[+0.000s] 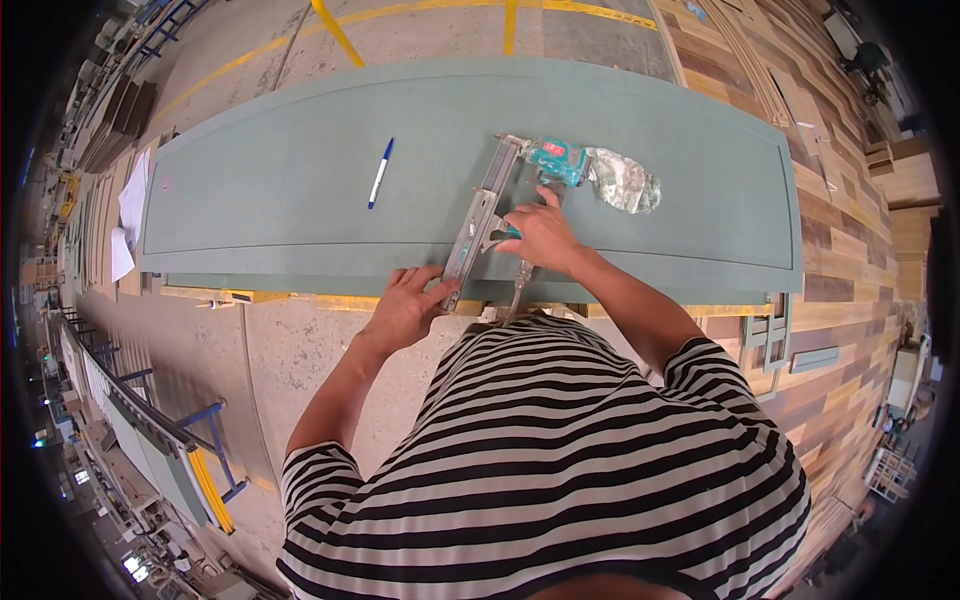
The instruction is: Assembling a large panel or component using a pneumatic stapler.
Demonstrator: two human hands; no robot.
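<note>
A teal nail gun (562,161) lies on its side across a long grey-green panel (300,190). Its long metal magazine (474,232) slants toward my body, and a plastic-looking wrap (625,180) covers one end of the tool. My right hand (545,238) is wrapped round the handle, near the trigger, with the thumb up along the tool. At the near end of the magazine, my left hand (408,305) grips with its fingers on top; the thumb side is partly hidden. From the handle a hose fitting (521,285) runs toward my waist.
A blue-and-white marker (381,173) rests on the panel, left of the nail gun. White paper sheets (130,215) hang at the panel's left end. Wood-plank boards (840,250) spread out on the right. A blue-framed rack with yellow pieces (208,490) stands lower left.
</note>
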